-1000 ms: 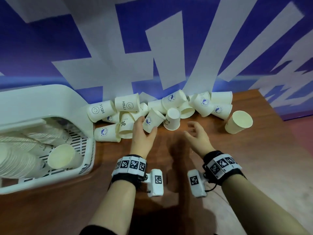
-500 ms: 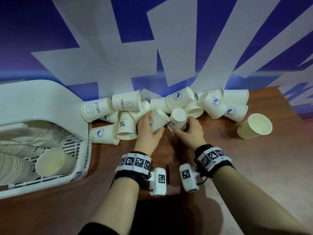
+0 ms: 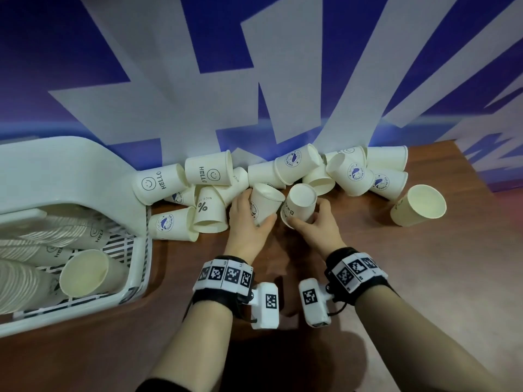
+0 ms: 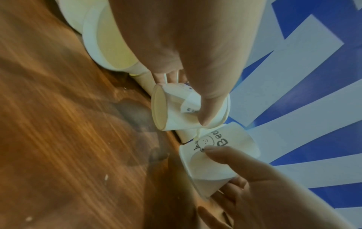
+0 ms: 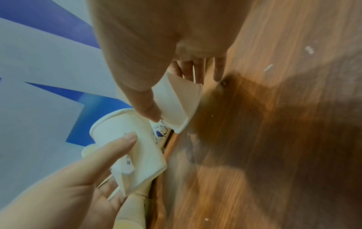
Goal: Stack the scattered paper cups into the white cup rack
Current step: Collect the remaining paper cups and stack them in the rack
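Observation:
Several white paper cups (image 3: 209,172) lie jumbled on the wooden table along the blue-and-white wall. My left hand (image 3: 252,217) grips a whale-print cup (image 3: 267,202) at the front of the pile, thumb on its side (image 4: 207,111). Just right of it, my right hand (image 3: 310,219) grips a bottom-up cup printed "Bea" (image 3: 301,203), seen in the left wrist view (image 4: 217,156) and the right wrist view (image 5: 176,106). The two held cups are close together. The white cup rack (image 3: 85,171) stands at the left with stacked cups (image 3: 85,274) lying in it.
One loose cup (image 3: 418,205) lies on its side apart from the pile at the right. The rack's slotted wall (image 3: 147,250) is about a hand's width left of my left hand. Bare wooden table (image 3: 424,278) stretches to the right and toward me.
My right hand moved forward from open above the table and closed round the "Bea" cup. The left hand stayed on its cup. The view shifted closer to the pile.

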Tool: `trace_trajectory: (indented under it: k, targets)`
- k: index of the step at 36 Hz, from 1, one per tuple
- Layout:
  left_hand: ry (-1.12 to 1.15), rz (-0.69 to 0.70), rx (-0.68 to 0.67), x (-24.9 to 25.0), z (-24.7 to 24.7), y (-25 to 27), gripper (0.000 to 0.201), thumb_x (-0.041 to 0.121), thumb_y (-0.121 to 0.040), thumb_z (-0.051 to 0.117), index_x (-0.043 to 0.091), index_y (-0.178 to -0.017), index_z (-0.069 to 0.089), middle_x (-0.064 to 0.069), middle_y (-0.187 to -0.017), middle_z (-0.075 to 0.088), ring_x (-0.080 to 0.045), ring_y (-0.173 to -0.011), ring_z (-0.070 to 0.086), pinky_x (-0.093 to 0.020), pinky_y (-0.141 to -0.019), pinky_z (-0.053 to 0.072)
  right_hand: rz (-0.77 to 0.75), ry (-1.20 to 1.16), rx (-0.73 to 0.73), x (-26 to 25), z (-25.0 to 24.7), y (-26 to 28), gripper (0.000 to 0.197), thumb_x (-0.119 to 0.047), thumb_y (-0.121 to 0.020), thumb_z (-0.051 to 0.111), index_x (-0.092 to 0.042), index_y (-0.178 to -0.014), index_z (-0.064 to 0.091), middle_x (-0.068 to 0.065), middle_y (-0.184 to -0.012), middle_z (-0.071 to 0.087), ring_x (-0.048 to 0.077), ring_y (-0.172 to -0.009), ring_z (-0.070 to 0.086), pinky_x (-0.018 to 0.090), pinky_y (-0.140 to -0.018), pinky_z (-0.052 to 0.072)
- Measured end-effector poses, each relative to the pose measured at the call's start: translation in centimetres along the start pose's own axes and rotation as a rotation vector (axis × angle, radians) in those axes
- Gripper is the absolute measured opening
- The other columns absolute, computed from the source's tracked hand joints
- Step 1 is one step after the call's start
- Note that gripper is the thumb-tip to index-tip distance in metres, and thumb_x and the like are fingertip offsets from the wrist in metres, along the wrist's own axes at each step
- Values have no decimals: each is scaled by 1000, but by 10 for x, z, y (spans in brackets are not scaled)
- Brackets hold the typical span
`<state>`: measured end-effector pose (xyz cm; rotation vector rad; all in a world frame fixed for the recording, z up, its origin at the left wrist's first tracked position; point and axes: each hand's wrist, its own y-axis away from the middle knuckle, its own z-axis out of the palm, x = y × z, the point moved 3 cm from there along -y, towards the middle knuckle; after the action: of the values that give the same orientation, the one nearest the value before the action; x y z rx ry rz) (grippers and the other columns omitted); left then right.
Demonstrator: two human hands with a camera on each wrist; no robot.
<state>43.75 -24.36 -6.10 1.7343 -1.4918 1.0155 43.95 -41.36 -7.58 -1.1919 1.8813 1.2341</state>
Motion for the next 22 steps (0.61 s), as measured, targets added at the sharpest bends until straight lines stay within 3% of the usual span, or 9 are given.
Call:
trace_trajectory:
  k: [3,5,10,14,16,20,22]
  targets:
    - [68,-16,-24,3,-5,9,66,31,-76,72,18,-134,43,0,-135,46,-17,-130,37,-42,-113,30,-6,-80,-27,-1,-4,13,55,-22,-71,79,-25,-110,40,2,-111,62,12,-99,60,35,-91,51]
    - [123,-35,-29,8,-11,16,67,37,-74,71,23,-133,43,3,-135,46,-15,-130,39,-42,-111,34,-32,-105,-22,-5,-7,23,53,-23,-72,78,-25,-109,41,-4,-107,60,11,-99,59,37,-91,51]
    - [174,-73,14,25,-31,33,69,23,-79,74,17,-138,39,3,-134,41,-14,-128,39,-29,-108,33,-87,-220,14,-23,-19,55,39,-24,-79,72,-27,-112,51,-9,-104,60,9,-96,59,26,-79,49]
    - [214,-110,10,30,-47,48,72,29,-78,74,19,-139,38,1,-136,44,-15,-124,44,-38,-107,40,-113,-332,16,-36,-25,81,41,-24,-78,75,-24,-114,57,-6,-104,65,4,-87,63,14,-65,47]
    - [242,-118,11,33,-55,57,72,32,-77,74,21,-139,38,2,-135,46,-14,-122,47,-37,-104,43,-112,-398,0,-38,-23,91,49,-25,-72,79,-22,-116,57,0,-106,65,10,-87,66,21,-65,52]
    - [284,-104,39,39,-74,76,69,26,-81,74,20,-139,38,5,-130,48,-7,-113,49,-12,-85,41,-87,-464,-47,-43,-14,113,63,-31,-60,76,-22,-117,50,6,-112,60,22,-95,65,42,-78,57]
    - [293,-108,51,38,-86,84,72,26,-81,74,21,-141,34,4,-132,46,-8,-115,47,-18,-88,41,-73,-484,-54,-45,-8,122,62,-27,-61,72,-21,-116,45,8,-115,56,25,-98,63,41,-79,56]
